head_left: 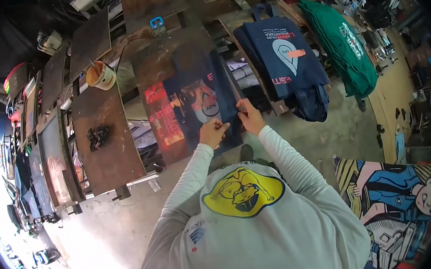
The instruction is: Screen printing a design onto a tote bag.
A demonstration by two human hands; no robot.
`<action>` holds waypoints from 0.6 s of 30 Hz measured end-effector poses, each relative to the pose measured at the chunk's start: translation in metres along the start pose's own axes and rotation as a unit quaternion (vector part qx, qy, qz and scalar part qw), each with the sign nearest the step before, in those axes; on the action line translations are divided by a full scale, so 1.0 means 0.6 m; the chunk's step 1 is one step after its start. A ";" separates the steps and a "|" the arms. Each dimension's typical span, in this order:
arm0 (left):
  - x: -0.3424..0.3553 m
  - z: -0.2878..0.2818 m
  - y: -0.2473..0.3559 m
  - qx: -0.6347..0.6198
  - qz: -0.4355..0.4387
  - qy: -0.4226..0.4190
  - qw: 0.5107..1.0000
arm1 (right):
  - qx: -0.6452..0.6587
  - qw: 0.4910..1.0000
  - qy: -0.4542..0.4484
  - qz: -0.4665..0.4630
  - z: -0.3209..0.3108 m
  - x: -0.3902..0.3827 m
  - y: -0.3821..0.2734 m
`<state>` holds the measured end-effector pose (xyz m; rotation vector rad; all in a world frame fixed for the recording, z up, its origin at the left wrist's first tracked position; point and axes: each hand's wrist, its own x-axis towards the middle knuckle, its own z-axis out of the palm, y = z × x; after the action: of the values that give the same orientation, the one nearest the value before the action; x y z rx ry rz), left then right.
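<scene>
A dark navy tote bag (197, 92) lies on a brown, paint-marked board (146, 63) in front of me, with a pale drop-shaped print and some reddish print on its face. My left hand (214, 133) is at the bag's near edge, fingers curled in a pinch on the cloth. Close by on the right, my right hand (249, 117) pinches the bag's near right side. The fingertips of both hands partly hide the fabric between them. Red and orange patches (160, 114) mark the board left of the bag.
To the right, a stack of navy printed bags (296, 59) rests on another board, and folded green cloth (339, 45) lies beyond it. A paint bucket (101, 75) and a dark crumpled rag (98, 137) sit on the left board (109, 165). A colourful painted panel (398, 194) stands at lower right.
</scene>
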<state>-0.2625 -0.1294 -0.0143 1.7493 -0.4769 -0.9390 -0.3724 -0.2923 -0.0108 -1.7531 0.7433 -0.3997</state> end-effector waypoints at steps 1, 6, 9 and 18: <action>-0.002 -0.005 0.002 0.002 -0.018 -0.016 1.000 | -0.036 0.998 0.005 -0.051 0.013 -0.009 0.010; -0.006 -0.016 -0.029 0.039 0.004 -0.047 0.998 | -0.107 0.990 0.000 -0.097 0.046 -0.036 -0.044; 0.006 -0.020 -0.012 0.143 0.106 0.029 0.984 | -0.183 0.968 0.005 -0.170 0.040 -0.037 -0.022; 0.144 -0.031 0.058 0.254 0.174 0.083 0.948 | -0.231 0.948 -0.078 -0.207 -0.012 -0.024 -0.070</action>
<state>-0.1906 -0.1918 -0.0109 2.0872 -0.9422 -0.4299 -0.3758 -0.2813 0.0324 -2.3665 0.3625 -0.3790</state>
